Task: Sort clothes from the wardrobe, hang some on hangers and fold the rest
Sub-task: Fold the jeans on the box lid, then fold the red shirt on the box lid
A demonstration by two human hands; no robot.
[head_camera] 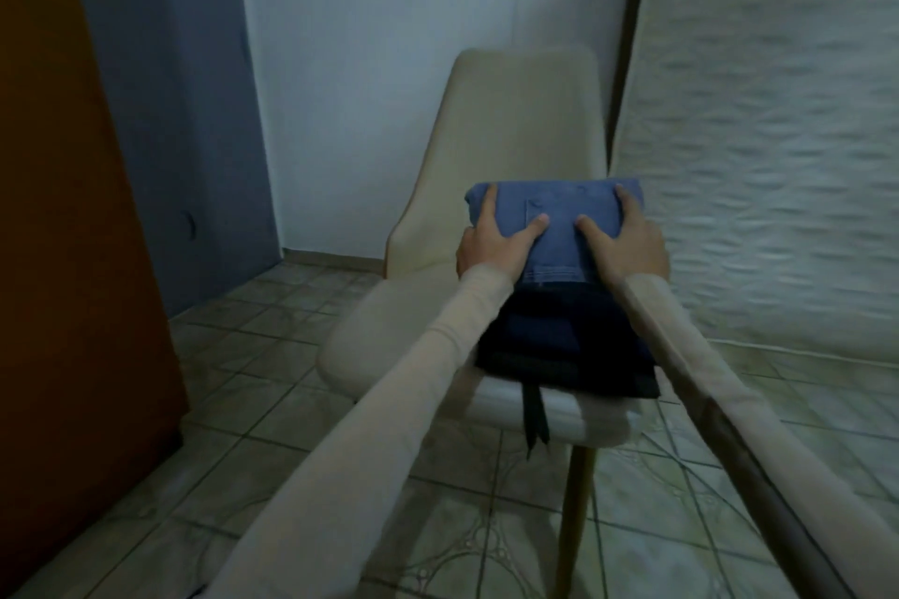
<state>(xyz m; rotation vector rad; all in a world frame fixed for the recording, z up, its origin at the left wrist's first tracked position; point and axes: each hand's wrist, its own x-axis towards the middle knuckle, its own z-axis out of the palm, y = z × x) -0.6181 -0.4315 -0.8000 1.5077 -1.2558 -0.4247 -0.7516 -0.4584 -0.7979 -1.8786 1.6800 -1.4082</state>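
A folded pair of blue jeans (559, 229) lies on top of a stack of dark folded clothes (564, 345) on the seat of a cream chair (399, 345). My left hand (491, 243) holds the jeans at their left edge, thumb on top and fingers round the side. At the right edge my right hand (627, 238) holds them the same way. A dark strap (535, 423) hangs from the stack over the seat's front edge.
The chair's back (515, 122) stands against a white wall. A pale upright mattress (768, 136) leans at the right. An orange-brown wardrobe door (73, 234) fills the left. Tiled floor (253, 355) lies around the chair.
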